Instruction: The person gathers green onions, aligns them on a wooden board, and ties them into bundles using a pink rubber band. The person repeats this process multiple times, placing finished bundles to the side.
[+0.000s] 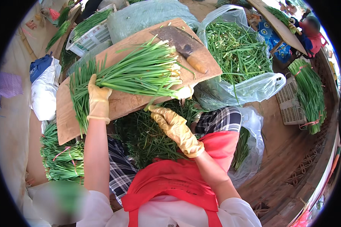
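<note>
A loose bunch of garlic chives (139,71) lies across a tilted wooden board (119,106), its pale cut ends to the right. My left hand (99,98), in a yellowish rubber glove, grips the bunch near its leafy end. Just below the board's near edge is my right hand (174,127), gloved too. Its fingertips pinch a thin chive leaf that hangs down from the bunch. A cleaver (182,39) with a wooden handle rests flat on the board's far right part, beyond the cut ends.
A clear plastic bag (261,85) of chive trimmings (236,48) stands right of the board. Loose leaves (147,136) lie between my knees. Tied chive bundles (64,159) are stacked at left; another bundle (307,93) leans on a basket (291,105). A person (311,34) sits at far right.
</note>
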Tool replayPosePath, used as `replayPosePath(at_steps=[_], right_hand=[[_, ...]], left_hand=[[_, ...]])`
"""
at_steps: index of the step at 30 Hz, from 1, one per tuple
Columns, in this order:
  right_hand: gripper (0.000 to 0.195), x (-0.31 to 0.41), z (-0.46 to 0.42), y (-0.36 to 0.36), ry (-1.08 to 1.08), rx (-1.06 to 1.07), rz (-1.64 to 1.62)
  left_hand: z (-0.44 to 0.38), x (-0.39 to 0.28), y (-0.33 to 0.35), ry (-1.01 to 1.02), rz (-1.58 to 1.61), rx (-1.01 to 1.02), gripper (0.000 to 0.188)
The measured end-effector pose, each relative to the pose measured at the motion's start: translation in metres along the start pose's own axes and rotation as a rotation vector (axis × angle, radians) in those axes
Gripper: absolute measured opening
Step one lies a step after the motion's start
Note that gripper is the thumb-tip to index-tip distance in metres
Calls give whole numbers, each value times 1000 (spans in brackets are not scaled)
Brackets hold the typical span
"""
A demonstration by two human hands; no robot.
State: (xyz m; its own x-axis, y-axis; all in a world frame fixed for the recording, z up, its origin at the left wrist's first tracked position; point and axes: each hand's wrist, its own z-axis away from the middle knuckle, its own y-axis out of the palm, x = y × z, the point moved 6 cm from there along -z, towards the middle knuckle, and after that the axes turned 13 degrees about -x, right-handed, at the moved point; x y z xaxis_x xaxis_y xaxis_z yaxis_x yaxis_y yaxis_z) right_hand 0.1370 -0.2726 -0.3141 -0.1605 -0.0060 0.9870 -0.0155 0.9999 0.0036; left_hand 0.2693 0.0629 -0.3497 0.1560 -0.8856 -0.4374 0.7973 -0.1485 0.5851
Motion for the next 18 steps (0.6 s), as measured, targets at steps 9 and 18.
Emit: replayPosePath(at_steps=[9, 18], right_hand=[[29, 2, -39, -16, -50, 15, -16], [23, 5, -100, 1, 462, 237, -151]], left_hand=[[232, -45, -28, 1215, -382, 164, 50], [153, 119, 168, 1442, -1964, 636, 96]])
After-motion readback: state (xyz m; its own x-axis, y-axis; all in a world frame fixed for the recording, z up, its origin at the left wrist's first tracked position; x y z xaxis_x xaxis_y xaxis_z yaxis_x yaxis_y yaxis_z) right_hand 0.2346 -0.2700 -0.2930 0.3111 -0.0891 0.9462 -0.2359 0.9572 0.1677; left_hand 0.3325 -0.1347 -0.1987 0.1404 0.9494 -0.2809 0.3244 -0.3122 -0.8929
